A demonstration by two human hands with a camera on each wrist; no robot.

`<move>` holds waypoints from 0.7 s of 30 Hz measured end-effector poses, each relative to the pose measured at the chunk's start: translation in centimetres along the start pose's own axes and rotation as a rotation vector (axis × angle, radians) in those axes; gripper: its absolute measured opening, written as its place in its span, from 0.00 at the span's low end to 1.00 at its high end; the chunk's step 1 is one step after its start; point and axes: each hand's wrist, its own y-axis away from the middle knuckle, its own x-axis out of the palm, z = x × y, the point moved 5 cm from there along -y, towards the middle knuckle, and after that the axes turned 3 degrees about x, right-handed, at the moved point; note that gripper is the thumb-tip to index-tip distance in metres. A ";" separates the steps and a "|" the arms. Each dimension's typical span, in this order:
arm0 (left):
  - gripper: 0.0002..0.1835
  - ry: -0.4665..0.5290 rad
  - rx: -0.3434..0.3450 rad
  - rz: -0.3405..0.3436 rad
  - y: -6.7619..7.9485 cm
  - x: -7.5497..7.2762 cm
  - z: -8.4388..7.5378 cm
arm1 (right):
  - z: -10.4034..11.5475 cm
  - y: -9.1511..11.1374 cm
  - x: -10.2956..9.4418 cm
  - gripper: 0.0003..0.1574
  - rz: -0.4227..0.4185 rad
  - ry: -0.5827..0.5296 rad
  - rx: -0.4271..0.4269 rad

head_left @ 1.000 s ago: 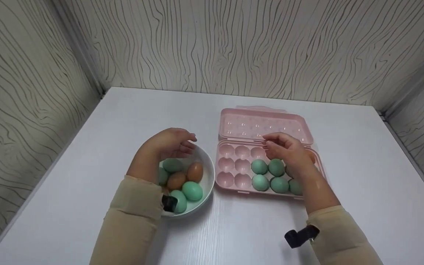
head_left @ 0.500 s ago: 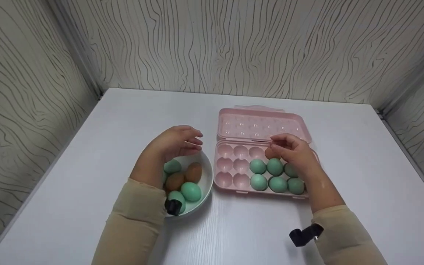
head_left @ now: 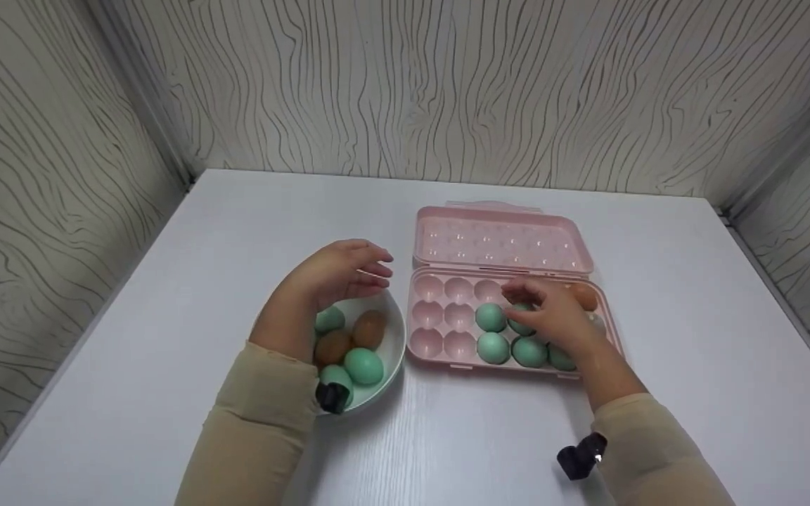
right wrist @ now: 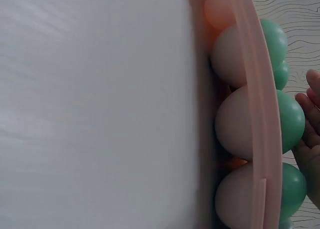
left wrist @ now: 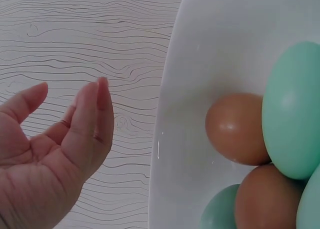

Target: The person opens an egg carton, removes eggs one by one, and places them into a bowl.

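2 neighbouring edges, bowl (head_left: pixel 392 344) and carton (head_left: pixel 459 315), left hand (head_left: pixel 340 273) near bowl, fingers loose, right hand (head_left: pixel 551 309) over eggs (head_left: pixel 493 348), thumb apart from fingers

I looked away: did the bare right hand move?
Yes: in the head view, the right hand has moved down the picture, away from the open pink plastic lid.

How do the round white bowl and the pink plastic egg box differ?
The round white bowl holds green eggs and brown eggs loosely together; the rectangular pink plastic egg box seats them in separate cups. The box has an open lid; the bowl shows none. Both hold both colours.
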 end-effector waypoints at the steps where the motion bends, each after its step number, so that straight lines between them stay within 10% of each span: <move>1: 0.15 -0.002 0.002 0.001 0.0 0.0 0.0 | 0.0 0.0 0.1 0.26 0.006 0.031 -0.003; 21: 0.15 -0.011 0.016 0.024 0.0 0.1 0.0 | 0.1 -0.5 2.0 0.30 0.101 0.265 -0.023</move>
